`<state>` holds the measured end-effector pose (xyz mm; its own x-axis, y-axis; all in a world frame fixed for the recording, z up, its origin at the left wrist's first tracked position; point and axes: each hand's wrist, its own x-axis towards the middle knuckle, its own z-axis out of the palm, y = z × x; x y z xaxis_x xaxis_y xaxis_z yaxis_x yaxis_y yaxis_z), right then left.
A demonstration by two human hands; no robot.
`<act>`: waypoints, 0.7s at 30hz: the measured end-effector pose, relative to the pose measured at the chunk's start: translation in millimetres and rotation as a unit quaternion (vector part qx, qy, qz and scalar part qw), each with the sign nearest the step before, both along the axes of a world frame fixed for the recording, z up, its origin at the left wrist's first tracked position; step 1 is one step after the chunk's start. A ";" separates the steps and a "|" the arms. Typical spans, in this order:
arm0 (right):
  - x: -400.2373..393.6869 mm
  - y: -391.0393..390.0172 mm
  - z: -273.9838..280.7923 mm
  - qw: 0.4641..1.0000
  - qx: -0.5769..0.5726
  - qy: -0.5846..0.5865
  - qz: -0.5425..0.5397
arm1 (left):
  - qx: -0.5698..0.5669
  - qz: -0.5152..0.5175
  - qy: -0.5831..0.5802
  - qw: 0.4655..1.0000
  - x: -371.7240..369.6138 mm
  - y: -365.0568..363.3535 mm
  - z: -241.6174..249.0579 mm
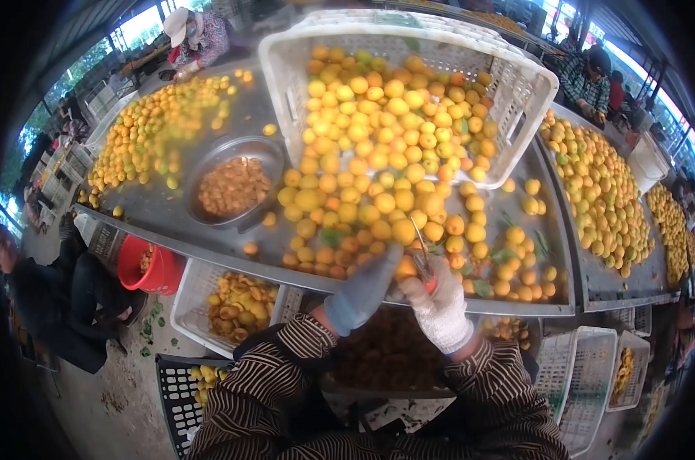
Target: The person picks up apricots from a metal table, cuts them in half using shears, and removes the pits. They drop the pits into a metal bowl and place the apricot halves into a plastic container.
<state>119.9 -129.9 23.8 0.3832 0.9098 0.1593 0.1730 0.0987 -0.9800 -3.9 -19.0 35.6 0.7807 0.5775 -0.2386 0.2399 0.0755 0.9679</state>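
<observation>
My left hand [363, 290], in a grey-blue glove, is closed at the table's front edge around an apricot [406, 267] that shows beside its fingertips. My right hand [442, 308], in a white knit glove, grips a slim pointed metal tool [420, 249] by its red handle, tip up and away from me. The two hands nearly meet. Loose yellow-orange apricots [384, 203] lie just beyond them, spilling from a tipped white plastic crate [286, 100]. To the left, a metal bowl [196, 201] holds brown pits.
Beneath the metal table [209, 239] stand a white crate [186, 310] of split apricots and a red bucket [160, 268]. A black crate [171, 391] sits lower left. White crates [585, 376] are lower right. Other people work at the far left and right.
</observation>
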 end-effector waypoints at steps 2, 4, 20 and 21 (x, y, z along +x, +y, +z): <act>-2.4 -1.8 7.1 0.986 0.006 -0.161 -0.037 | 0.096 0.012 -0.067 0.993 -1.2 -6.7 -22.6; -5.2 -3.2 6.5 0.990 0.018 -0.133 -0.042 | 0.189 0.024 -0.133 0.973 3.5 -10.9 -27.0; 3.1 -1.7 19.7 0.824 0.053 0.564 0.016 | 0.183 -0.017 -0.256 0.949 8.7 -2.1 -15.3; 5.3 -3.2 16.1 0.878 0.058 0.475 0.013 | -0.033 0.018 -0.293 0.955 11.4 -3.4 -18.1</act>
<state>125.2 -133.1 39.9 0.3728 0.9189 -0.1288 -0.7202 0.1990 -0.6646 7.4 -22.3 17.5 0.7719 0.6048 0.1962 -0.3452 0.1394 0.9281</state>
